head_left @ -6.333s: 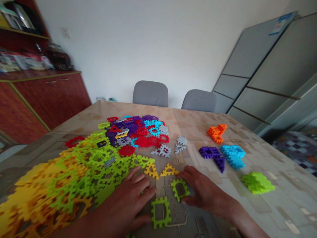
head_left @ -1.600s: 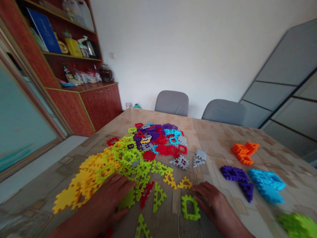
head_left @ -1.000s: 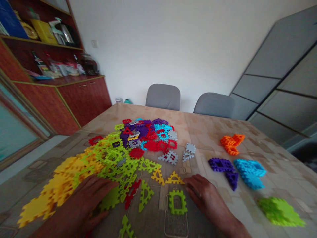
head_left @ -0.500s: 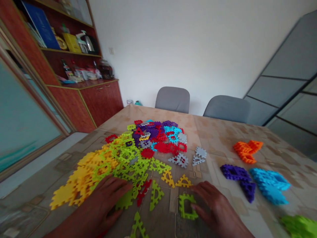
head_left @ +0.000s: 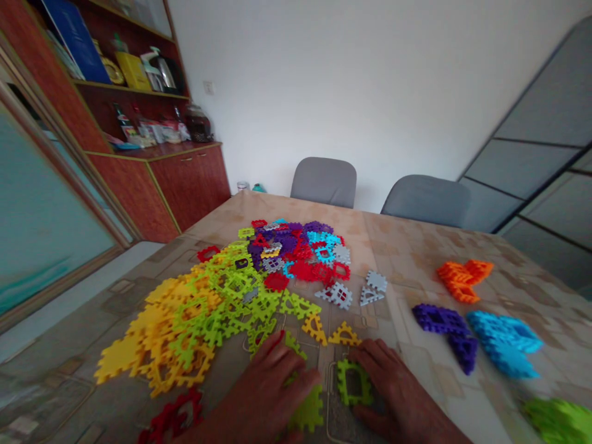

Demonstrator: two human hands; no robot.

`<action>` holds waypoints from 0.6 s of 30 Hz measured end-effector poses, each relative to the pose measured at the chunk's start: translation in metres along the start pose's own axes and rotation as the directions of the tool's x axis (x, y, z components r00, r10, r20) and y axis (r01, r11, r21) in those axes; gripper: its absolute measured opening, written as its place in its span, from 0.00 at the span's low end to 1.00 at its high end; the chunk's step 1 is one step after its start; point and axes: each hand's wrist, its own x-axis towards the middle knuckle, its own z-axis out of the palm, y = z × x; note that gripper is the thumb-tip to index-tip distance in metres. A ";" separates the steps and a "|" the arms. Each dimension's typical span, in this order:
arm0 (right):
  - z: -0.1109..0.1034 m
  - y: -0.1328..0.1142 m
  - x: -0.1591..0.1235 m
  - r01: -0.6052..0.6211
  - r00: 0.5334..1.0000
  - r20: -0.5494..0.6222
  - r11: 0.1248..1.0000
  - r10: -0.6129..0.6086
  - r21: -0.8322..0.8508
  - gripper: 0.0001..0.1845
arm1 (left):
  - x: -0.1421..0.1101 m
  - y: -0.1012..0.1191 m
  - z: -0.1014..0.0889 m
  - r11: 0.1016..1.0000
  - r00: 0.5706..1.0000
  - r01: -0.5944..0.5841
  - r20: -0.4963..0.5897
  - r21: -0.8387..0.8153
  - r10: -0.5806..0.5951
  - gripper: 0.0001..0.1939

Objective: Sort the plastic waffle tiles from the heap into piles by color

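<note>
My left hand (head_left: 271, 388) lies flat on the table with fingers stretched out over lime green puzzle pieces, one solid lime piece (head_left: 306, 411) showing by its fingertips. My right hand (head_left: 393, 394) rests palm down beside a lime green square frame piece (head_left: 354, 383), its fingers touching the frame's right side. Two yellow triangle pieces (head_left: 343, 335) lie just beyond both hands. A big heap of lime and yellow pieces (head_left: 194, 314) spreads to the left.
A mixed pile of red, purple, cyan and grey pieces (head_left: 300, 253) sits mid-table. Built clusters stand at right: orange (head_left: 462, 279), purple (head_left: 444, 327), cyan (head_left: 504, 342), lime (head_left: 557, 419). A red piece (head_left: 173, 416) lies near the front. Two grey chairs (head_left: 324, 180) stand behind; a wooden cabinet (head_left: 161, 185) stands at left.
My left hand has slid right from the yellow-green heap to beside the square frame, dragging lime pieces with it. A red piece now shows at the front left. The right hand stays by the frame.
</note>
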 end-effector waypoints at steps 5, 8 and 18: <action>-0.005 0.008 -0.002 0.002 0.998 -0.055 0.999 -0.004 -0.033 0.31 | 0.022 0.006 0.022 1.000 1.000 -0.004 -0.009 0.005 0.004 0.29; -0.005 0.014 -0.003 0.021 0.996 -0.088 1.000 -0.022 -0.022 0.30 | 0.014 -0.007 0.009 0.998 0.999 -0.031 -0.036 -0.063 0.028 0.29; -0.017 0.019 -0.008 0.060 0.995 -0.078 0.997 -0.055 0.054 0.31 | 0.045 -0.078 -0.035 0.999 0.984 0.020 -0.175 0.034 -0.014 0.30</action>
